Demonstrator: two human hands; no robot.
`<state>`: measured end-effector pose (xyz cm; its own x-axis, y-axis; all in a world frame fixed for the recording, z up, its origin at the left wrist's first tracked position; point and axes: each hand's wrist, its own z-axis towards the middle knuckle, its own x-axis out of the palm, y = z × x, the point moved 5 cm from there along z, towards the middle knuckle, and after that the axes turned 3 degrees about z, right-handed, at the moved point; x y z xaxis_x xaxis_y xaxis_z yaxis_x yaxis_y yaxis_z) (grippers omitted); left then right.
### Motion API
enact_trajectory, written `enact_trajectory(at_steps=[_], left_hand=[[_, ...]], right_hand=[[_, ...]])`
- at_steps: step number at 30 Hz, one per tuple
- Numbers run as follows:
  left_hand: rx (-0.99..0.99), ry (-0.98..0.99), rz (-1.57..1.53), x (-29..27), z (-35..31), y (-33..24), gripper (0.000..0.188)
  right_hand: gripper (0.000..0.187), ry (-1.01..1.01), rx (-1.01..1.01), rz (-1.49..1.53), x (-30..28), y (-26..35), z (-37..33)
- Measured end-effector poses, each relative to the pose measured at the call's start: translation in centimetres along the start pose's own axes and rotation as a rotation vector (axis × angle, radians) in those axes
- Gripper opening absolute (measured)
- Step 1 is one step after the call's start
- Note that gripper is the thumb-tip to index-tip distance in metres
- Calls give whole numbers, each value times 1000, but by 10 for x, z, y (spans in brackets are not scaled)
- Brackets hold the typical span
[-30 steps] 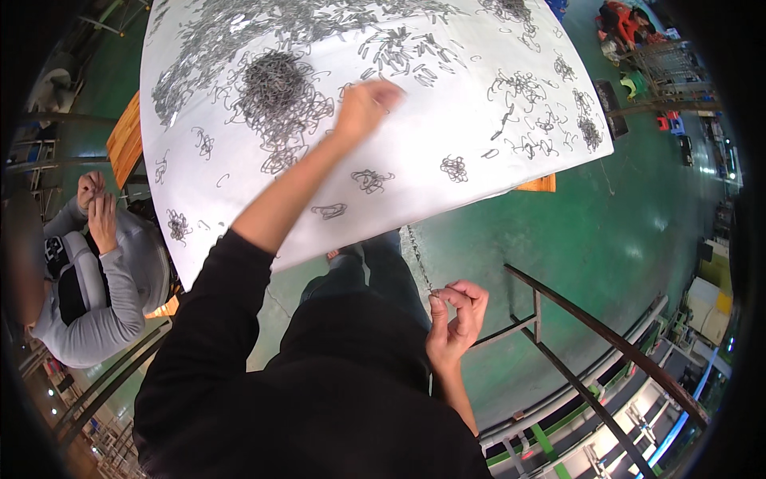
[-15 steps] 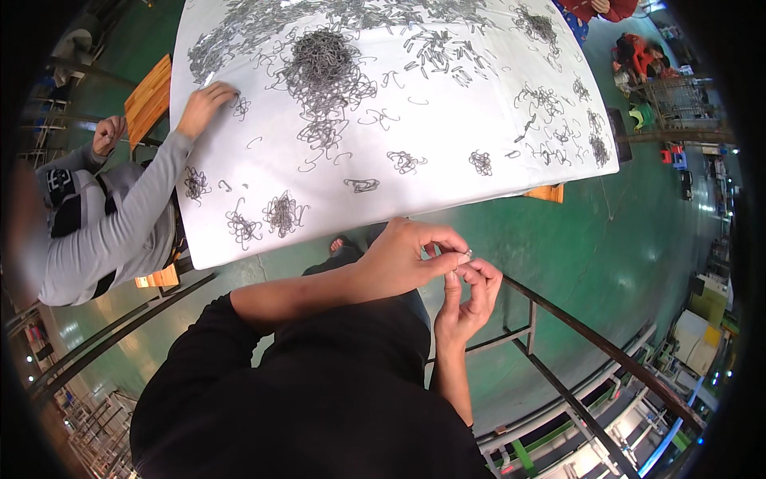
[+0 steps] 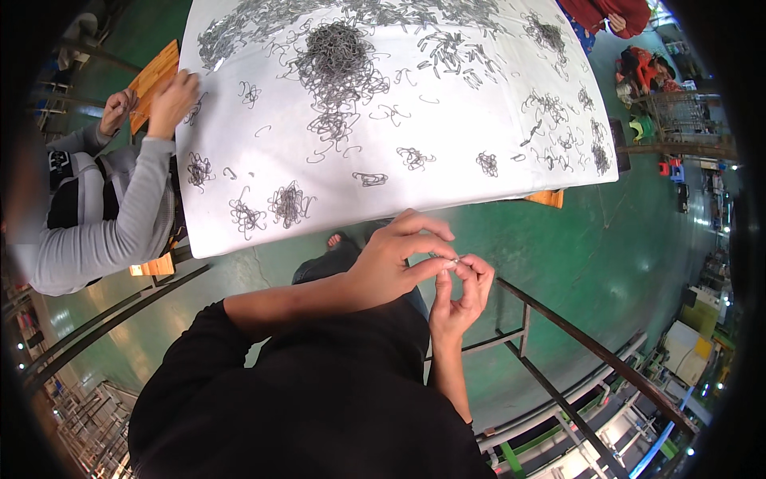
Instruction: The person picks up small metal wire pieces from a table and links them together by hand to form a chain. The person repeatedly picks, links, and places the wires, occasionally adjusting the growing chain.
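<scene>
In front of my body, beyond the near edge of the table, both hands meet at a small shiny metal piece [image 3: 456, 261]. It is mostly hidden by the fingertips, so its exact shape cannot be made out. My left hand [image 3: 396, 257] pinches it between thumb and a finger, with another finger raised. From below, my right hand [image 3: 459, 303] grips the same piece with its fingertips, the palm turned up. On the white-covered table [image 3: 447, 172] lie many thin dark metal hooks, among them a large heap [image 3: 335, 52] and a small pile [image 3: 289, 204].
Rows of metal clips [image 3: 459, 56] lie farther back. At the left sits a person in a grey sleeve [image 3: 140, 199], hands above the table's edge. Another person in a dark red sleeve [image 3: 630, 17] is at the far right. A metal rail [image 3: 590, 351] runs along my right side.
My left hand's upper finger has lifted away from the thumb. Both hands have shifted slightly left. The person at the left has drawn one hand back from the table toward the other.
</scene>
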<state>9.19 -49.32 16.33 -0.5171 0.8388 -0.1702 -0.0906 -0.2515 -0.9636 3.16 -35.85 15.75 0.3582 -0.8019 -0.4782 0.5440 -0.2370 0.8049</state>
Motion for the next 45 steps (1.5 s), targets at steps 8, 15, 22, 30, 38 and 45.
enact_trajectory(at_steps=[8,15,22,30,38,45], left_hand=[[-5,-37,81,-16,-11,5,14],[6,-89,111,-20,-17,10,17],[-50,-212,71,-21,-20,15,15],[-61,-237,92,-23,-20,19,17],[-84,-238,88,-24,-25,22,20],[-91,-234,105,-21,-26,21,19]], right_hand=[[9,206,-38,109,61,-60,101],[17,498,57,-406,228,-121,253],[37,700,405,-744,281,-149,284],[33,757,398,-731,278,-159,286],[33,764,411,-751,266,-152,295],[35,760,474,-867,275,-140,286]])
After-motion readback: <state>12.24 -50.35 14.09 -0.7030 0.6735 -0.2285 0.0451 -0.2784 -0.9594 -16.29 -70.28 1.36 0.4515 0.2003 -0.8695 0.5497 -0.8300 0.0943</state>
